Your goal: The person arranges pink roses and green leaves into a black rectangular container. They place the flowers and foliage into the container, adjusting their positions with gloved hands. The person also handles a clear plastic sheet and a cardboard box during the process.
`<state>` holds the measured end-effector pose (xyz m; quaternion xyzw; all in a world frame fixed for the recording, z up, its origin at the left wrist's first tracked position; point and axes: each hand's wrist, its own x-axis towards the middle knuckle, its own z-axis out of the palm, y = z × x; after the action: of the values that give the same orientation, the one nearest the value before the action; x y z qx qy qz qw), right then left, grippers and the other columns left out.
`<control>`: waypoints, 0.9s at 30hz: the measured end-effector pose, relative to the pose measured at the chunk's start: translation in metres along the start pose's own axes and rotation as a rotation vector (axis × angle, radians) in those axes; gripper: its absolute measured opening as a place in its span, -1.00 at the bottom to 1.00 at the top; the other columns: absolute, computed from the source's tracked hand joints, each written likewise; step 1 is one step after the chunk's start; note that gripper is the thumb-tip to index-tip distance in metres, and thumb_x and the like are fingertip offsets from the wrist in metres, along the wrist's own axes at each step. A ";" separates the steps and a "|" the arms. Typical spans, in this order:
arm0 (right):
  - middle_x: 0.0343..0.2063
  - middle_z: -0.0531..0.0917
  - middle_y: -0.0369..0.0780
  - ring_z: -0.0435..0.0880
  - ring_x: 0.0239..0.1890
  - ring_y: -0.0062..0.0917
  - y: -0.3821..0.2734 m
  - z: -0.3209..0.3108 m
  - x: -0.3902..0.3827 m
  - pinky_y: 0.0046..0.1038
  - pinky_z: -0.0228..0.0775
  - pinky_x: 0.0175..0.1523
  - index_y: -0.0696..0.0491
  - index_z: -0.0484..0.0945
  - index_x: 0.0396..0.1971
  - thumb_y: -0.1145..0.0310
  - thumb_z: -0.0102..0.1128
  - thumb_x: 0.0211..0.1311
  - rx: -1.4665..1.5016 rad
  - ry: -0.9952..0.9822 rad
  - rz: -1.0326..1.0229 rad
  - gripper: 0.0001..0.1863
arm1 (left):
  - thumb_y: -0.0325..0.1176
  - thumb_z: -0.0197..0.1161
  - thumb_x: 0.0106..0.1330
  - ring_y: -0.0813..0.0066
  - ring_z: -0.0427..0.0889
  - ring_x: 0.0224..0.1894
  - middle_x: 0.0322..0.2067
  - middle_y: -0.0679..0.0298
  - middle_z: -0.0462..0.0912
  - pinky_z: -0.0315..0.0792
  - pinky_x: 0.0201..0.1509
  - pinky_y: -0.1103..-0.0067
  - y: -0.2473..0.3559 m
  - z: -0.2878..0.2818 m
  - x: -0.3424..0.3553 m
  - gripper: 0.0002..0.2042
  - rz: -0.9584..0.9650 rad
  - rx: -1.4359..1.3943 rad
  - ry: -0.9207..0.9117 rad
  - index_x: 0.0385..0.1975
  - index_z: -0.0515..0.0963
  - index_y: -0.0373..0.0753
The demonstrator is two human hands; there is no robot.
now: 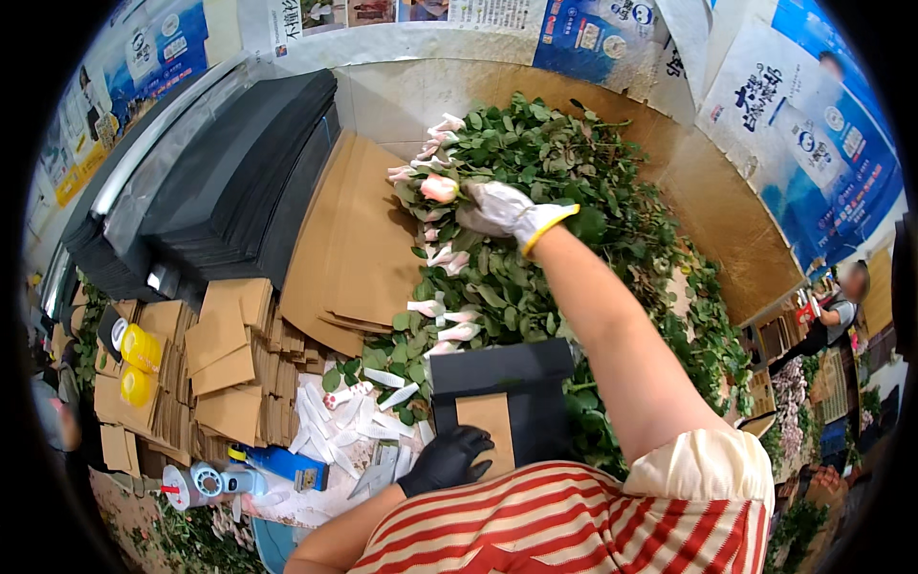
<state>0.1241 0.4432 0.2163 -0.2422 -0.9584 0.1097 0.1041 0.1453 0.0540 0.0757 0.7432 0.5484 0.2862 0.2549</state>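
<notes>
My right hand (492, 212), in a white glove with a yellow cuff, is closed around the upper stem of a pale pink rose (440, 188). It reaches over a deep pile of leafy rose stems (564, 158) with pale buds along the left side. Low in the middle, my left hand (449, 459), in a black glove, rests with fingers slightly bent and apart on a tan card (483, 411). That card lies on a folded black sheet (535, 392). White strips (316, 421) are scattered left of the sheet.
Left are stacks of black sheets (239, 172), large brown sheets (349, 220), smaller cards (225, 335), yellow tape rolls (139, 349), a blue tool (287, 464) and a cup (177, 488). A board (727, 268) borders the right. Other people (837, 316) stand at both edges.
</notes>
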 end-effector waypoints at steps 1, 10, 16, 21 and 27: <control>-0.25 0.68 0.09 0.68 -0.14 -0.01 0.003 0.012 0.007 -0.13 0.51 -0.03 0.13 0.52 -0.05 0.08 0.15 0.16 0.048 0.022 -0.015 -0.53 | -0.27 0.29 0.25 0.20 0.55 0.06 -0.04 0.14 0.61 0.44 0.15 0.39 -0.001 0.000 0.001 -0.71 0.005 -0.037 -0.005 -0.07 0.61 -0.22; -0.32 0.70 0.03 0.71 -0.24 -0.08 0.052 0.125 0.038 -0.13 0.57 -0.15 0.11 0.59 -0.25 0.41 0.06 0.17 -0.217 -0.102 0.122 -0.80 | -0.29 0.17 0.34 0.05 0.60 0.00 -0.09 0.03 0.62 0.45 0.08 0.27 -0.026 0.023 -0.014 -0.73 -0.029 -0.287 0.032 -0.06 0.58 -0.28; -0.33 0.69 0.04 0.72 -0.21 -0.15 0.055 0.042 0.051 -0.19 0.57 -0.08 0.09 0.64 -0.26 0.36 0.10 0.17 -0.234 0.087 -0.004 -0.79 | -0.36 0.27 0.26 0.06 0.64 -0.11 -0.21 0.07 0.63 0.51 -0.03 0.30 -0.019 0.019 0.000 -0.78 0.066 -0.216 0.134 -0.14 0.59 -0.29; -0.03 0.62 0.07 0.66 -0.02 -0.08 0.112 0.149 0.061 -0.21 0.53 0.06 0.14 0.47 0.01 0.44 0.14 0.18 -0.284 -0.021 0.253 -0.63 | -0.32 0.21 0.29 0.08 0.64 -0.09 -0.21 0.06 0.63 0.51 -0.02 0.33 -0.030 0.013 0.012 -0.78 0.005 -0.375 -0.095 -0.15 0.59 -0.28; -0.31 0.72 0.02 0.73 -0.23 -0.11 0.079 0.079 0.029 -0.19 0.58 -0.09 0.16 0.64 -0.27 0.27 0.14 0.12 -0.285 -0.315 -0.025 -0.71 | -0.31 0.28 0.25 0.14 0.64 -0.06 -0.16 0.15 0.64 0.51 0.02 0.33 -0.034 0.035 -0.005 -0.72 0.072 -0.200 0.116 -0.08 0.60 -0.26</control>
<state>0.1138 0.5127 0.1242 -0.2224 -0.9715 0.0081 -0.0809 0.1457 0.0562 0.0266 0.7153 0.5041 0.3910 0.2852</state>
